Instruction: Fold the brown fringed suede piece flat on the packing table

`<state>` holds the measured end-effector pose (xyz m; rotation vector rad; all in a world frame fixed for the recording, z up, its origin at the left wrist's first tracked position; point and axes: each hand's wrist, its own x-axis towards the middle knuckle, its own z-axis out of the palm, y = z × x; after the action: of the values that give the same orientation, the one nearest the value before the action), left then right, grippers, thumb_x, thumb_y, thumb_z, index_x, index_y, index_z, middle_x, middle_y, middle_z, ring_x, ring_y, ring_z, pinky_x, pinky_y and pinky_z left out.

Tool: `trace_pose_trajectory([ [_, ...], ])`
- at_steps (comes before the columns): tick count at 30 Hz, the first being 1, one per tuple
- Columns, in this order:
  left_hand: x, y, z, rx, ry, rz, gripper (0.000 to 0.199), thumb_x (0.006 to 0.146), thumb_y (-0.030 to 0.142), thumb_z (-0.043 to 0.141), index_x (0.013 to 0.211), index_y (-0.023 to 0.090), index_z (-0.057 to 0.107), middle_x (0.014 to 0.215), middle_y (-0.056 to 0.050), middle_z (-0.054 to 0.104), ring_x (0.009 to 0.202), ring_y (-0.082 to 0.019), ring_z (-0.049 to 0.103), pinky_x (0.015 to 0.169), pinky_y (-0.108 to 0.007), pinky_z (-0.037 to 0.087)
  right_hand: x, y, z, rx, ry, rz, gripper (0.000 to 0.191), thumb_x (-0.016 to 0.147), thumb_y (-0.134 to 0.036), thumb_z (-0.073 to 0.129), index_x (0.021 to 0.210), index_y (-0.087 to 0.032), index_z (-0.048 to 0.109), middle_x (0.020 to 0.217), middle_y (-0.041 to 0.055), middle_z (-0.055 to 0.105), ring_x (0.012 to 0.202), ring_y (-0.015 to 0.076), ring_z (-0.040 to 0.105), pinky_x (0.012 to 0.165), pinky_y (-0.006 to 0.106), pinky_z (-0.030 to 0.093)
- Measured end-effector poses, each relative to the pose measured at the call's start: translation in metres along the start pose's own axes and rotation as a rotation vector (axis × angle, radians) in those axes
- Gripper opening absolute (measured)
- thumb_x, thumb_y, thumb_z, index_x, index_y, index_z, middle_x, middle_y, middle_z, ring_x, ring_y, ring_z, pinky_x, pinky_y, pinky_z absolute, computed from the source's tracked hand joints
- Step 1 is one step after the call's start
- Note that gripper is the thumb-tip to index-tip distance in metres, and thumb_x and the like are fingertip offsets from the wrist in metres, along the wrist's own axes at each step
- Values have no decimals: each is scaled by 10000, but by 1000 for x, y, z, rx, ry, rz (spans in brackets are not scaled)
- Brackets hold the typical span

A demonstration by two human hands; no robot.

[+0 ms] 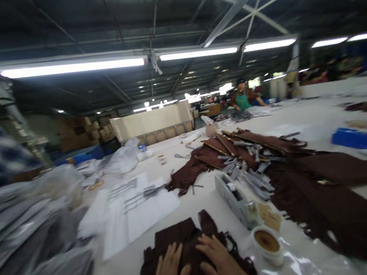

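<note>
A dark brown folded garment (177, 232) lies on the white table at the bottom centre. Both palms face down on it, side by side. My left hand (170, 270) rests on its left part with the fingers spread. On the right part lies my right hand (217, 256), its fingers also apart. Just right of the garment stand a round white tub (267, 244) with a brown top and a grey tape dispenser (234, 200). Small tan cards (269, 217) lie beside the dispenser. Neither hand grips anything.
Stacked grey bagged items (26, 233) fill the left side, near white sheets (135, 212). Brown garments (333, 191) with grey straps spread across the right. A blue tray (362, 138) sits farther right. A person in a green apron (242, 99) stands at the far end; a checkered sleeve shows at left.
</note>
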<state>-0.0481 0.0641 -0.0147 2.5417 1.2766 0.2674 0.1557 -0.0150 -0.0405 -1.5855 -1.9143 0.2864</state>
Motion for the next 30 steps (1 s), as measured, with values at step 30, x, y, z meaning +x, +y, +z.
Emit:
trace_pose_trajectory([
  [30,-18,26,-41,317,49,-204,325,874,20,414,1077,166,621,1075,-119,650,1023,-300,601,861,-450,511,-2,-6,43,-9,95,-83,413,944,-390,520,1347,-304,556,1434,48,527,1348,287,444,1116,534,386],
])
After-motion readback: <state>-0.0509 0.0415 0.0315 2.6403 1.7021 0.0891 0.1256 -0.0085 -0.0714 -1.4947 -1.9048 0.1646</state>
